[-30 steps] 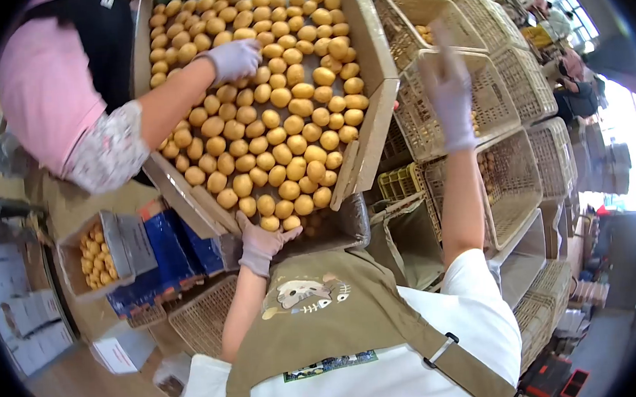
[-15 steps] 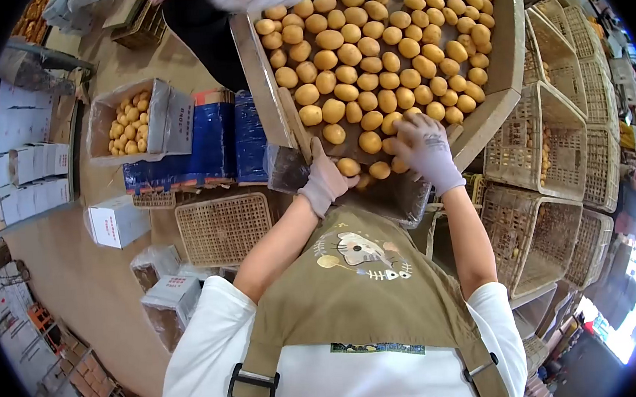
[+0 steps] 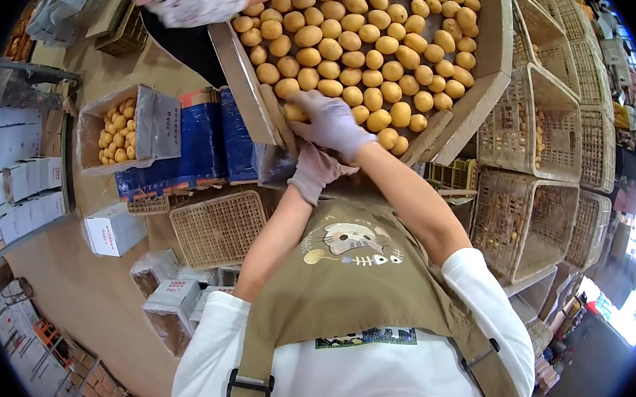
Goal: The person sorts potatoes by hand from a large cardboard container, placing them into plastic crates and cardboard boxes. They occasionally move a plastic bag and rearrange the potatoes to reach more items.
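Many yellow-brown potatoes lie spread over a wide tray with raised board sides. My right hand, in a pale glove, reaches across to the tray's left front corner. Its thumb and fingers are closed round a potato beside the wooden strip. Just below it, my left hand, also gloved, is at the tray's front opening. The left thumb and fingers are apart, with no potato visible in them; part of this hand is hidden behind my right wrist.
Another person's sleeved arm crosses the tray's far side. Plastic crates are stacked at right. On the left, a lined box of potatoes stands by blue-wrapped cartons. A woven crate and a white box are lower left.
My right hand has swept left across the tray's front to its left corner. Potatoes near the front have shifted. My left hand stays by the opening, and the view has moved slightly.
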Demonstrator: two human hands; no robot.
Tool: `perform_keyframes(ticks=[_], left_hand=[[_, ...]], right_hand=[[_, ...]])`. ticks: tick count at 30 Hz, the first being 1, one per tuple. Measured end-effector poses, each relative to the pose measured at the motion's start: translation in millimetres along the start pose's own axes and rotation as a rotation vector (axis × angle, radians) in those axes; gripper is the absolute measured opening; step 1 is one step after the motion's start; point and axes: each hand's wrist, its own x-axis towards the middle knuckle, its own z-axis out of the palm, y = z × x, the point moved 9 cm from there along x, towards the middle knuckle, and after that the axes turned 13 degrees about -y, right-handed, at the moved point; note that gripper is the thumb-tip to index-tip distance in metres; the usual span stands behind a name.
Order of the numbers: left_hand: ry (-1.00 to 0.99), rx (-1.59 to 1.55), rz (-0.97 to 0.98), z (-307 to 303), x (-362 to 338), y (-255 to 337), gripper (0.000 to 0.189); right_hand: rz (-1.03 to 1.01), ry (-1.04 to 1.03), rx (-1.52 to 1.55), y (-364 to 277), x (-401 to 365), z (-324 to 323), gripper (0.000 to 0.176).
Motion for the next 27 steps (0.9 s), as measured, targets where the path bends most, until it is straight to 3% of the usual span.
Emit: perform_keyframes(ticks=[1,2,4,5,7,8,10,12,15,19,22,24,25,26,27], left_hand=[[-0.005,-0.117,-0.028,-0.7,-0.5,-5.2,0.096],[-0.013,-0.236,-0.053,-0.8,0.1,-8.3,0.101],[0.015,-0.252,-0.132,0.2,0.7,-11.0,0.099],[0.108,-0.238,-0.149,2.1,-3.3,-10.3,0.098],[0.143,-0.275,-0.136,4.9,-2.8,-9.2,0.097],[0.118,-0.268,-0.122,7.1,-1.8,-7.6,0.095],[0.173,-0.325,-0.176,3.3,-0.8,-11.4,0.098],[0.197,-0.303,-0.187,4.8,-1.6,-10.1,0.089],[0.096,-0.141,-0.119,15.9,-1.6,-1.7,0.072],[0.108,-0.205,-0.255,-31.9,5.1,-18.4,0.056],[0.037,-0.087,-0.137,-11.5,-3.2,-1.0,0.067],[-0.019,-0.016,-0.065,10.7,-8.4,7.9,0.075],[-0.044,0.011,-0.026,18.3,-11.2,9.8,0.078],[-0.067,0.033,0.015,29.5,-14.5,10.9,0.082],[0.004,-0.048,0.021,32.3,-14.1,9.8,0.086]], right_hand=[[-0.052,0.111,0.214,3.0,-23.0,-21.5,0.053],[-0.038,0.186,0.266,-0.9,-49.5,-49.6,0.052],[-0.050,0.338,0.206,1.1,-116.3,-95.8,0.055],[-0.016,0.455,0.014,11.9,-165.4,-103.3,0.056],[0.139,0.588,-0.009,35.2,-258.6,-115.8,0.052],[0.285,0.595,0.123,68.1,-303.6,-101.7,0.052],[0.764,0.146,-0.065,111.8,-362.2,-72.5,0.047],[0.962,0.111,-0.244,135.0,-412.1,-48.4,0.042],[0.640,0.423,-0.140,77.6,-322.1,-98.9,0.041],[0.215,0.434,-0.194,24.8,-193.3,-116.7,0.040],[0.287,0.256,-0.421,50.5,-140.2,-91.5,0.037],[0.440,-0.094,-0.215,93.8,-123.0,-62.5,0.034],[0.532,-0.077,0.198,114.3,-114.3,-69.6,0.033],[0.463,0.208,0.114,118.5,-112.6,-90.2,0.042],[0.489,0.166,-0.115,117.8,-109.4,-81.8,0.048]])
